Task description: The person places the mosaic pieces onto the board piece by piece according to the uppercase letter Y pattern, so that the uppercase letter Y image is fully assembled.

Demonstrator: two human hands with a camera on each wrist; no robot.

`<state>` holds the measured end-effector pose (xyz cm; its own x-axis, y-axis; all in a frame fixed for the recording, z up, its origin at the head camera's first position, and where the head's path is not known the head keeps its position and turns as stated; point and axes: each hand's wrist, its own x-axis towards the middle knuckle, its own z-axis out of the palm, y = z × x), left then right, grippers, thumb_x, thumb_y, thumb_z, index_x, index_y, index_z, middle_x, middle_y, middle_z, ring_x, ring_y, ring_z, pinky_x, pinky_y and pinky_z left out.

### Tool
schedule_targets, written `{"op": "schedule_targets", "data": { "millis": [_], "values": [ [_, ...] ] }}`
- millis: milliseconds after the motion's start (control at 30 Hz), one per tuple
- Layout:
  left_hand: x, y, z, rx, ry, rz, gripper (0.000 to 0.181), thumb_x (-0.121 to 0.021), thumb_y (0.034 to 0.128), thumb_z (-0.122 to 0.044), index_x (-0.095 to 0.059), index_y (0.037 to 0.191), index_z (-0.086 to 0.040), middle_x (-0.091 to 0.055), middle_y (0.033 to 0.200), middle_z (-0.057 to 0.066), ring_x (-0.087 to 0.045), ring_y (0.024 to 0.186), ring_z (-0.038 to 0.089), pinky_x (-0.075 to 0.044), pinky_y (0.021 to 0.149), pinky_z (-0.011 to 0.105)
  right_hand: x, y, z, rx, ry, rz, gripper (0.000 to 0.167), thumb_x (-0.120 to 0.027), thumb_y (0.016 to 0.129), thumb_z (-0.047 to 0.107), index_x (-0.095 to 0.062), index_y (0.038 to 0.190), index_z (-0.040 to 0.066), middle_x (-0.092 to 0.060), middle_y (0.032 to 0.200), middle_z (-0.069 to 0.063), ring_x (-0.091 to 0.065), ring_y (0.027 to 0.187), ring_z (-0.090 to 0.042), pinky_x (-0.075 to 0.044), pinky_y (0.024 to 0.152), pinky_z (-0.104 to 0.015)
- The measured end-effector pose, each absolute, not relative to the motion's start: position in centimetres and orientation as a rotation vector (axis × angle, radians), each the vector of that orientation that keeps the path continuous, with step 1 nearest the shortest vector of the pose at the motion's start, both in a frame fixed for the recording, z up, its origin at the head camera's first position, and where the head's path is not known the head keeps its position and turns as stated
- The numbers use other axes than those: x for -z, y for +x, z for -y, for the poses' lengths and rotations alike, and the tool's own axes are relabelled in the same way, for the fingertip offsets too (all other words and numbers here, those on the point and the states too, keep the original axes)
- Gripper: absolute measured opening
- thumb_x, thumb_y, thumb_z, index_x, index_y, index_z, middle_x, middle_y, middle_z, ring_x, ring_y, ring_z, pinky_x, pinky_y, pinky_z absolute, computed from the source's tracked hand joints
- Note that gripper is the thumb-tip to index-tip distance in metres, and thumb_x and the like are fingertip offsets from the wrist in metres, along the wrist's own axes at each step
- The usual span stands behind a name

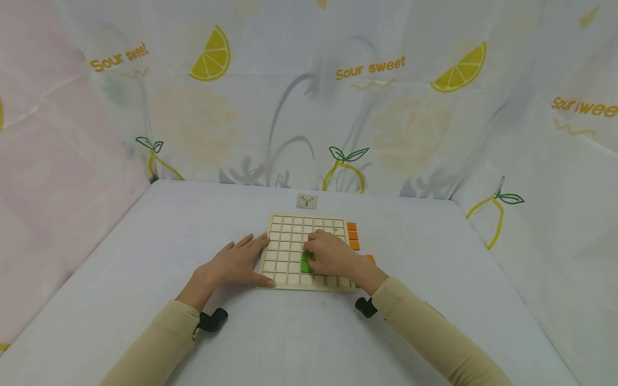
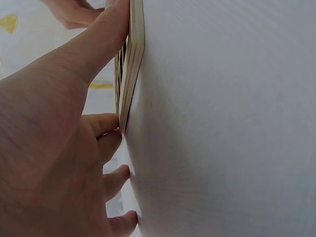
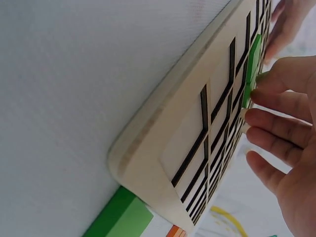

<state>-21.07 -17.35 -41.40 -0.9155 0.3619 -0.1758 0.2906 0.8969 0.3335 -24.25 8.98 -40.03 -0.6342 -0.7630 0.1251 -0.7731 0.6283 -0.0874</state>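
Green tiles (image 1: 307,266) lie on a pale wooden grid board (image 1: 314,287), under the fingers of my right hand (image 1: 333,257). In the right wrist view, the right hand (image 3: 291,108) has its thumb and index fingertip close together at a green tile (image 3: 254,54); the other fingers bend loosely over the grid. My left hand (image 1: 236,262) spreads along the board's left side, thumb at the near left corner. The left wrist view shows the left hand (image 2: 64,128) with thumb and fingertips against the edge of the board (image 2: 133,64).
Orange tiles (image 1: 353,236) stand in a column by the board's right side, with another orange tile (image 1: 370,258) nearer the right wrist. A green block (image 3: 121,215) lies beside the board's corner. A small patterned card (image 1: 307,201) lies behind the board.
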Motion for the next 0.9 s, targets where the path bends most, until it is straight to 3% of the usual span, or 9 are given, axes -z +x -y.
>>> {"op": "schedule_targets", "data": {
  "millis": [667, 900],
  "values": [
    [41.3, -21.0, 17.4, -0.447, 0.501, -2.834, 0.117, -0.074, 0.0705, -0.072, -0.026, 0.158, -0.011, -0.024, 0.166, 0.009, -0.019, 0.153, 0.041, -0.018, 0.117, 0.070, 39.8, -24.1, -10.3, -0.218, 1.306, 2.807, 0.021, -0.061, 0.088, 0.008, -0.073, 0.105, 0.010, -0.066, 0.096, 0.000, -0.055, 0.089, -0.016, -0.051, 0.083, -0.030],
    [41.2, -20.8, 17.3, -0.467, 0.506, -2.829, 0.116, -0.075, 0.0711, -0.071, -0.026, 0.158, -0.010, -0.024, 0.166, 0.010, -0.019, 0.153, 0.041, -0.018, 0.117, 0.070, 39.7, -23.9, -11.0, -0.115, 1.252, 2.803, 0.021, -0.063, 0.090, 0.010, -0.072, 0.109, 0.010, -0.068, 0.100, -0.001, -0.060, 0.086, -0.015, -0.054, 0.077, -0.030]
  ]
}}
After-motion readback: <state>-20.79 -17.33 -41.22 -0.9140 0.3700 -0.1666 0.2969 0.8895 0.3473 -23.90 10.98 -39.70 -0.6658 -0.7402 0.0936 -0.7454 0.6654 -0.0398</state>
